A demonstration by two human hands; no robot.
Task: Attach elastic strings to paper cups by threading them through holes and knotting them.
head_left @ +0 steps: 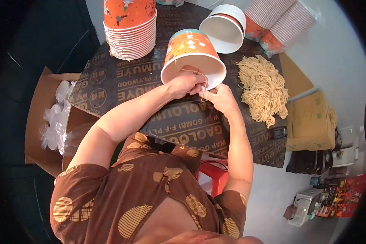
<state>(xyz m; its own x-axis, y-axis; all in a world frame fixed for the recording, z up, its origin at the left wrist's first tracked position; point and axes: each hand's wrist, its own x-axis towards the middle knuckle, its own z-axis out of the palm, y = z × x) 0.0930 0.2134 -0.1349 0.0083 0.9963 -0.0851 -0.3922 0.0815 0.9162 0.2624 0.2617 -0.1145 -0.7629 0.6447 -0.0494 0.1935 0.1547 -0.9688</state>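
An orange patterned paper bucket (186,44) lies tilted on its side, its white mouth facing me. My left hand (185,84) is at the lower rim, partly inside the mouth, its fingers closed in a pinch on a thin tan cord (206,82). Part of the cord loops up from the fingers across the bucket's opening. Beside it, my right hand (221,99) pinches the same cord at the rim, thumb and forefinger together. The cord's ends are too small to follow. To the right lies a loose heap of tan cords (264,89).
The dark printed plywood table (130,87) carries a tall stack of orange buckets (130,38) at back left. White-lined buckets (221,32) lie at the back, near plastic-wrapped stacks (286,28). A carton of clear plastic pieces (34,118) stands left, another cardboard box (311,122) right. A red stool (218,179) is below.
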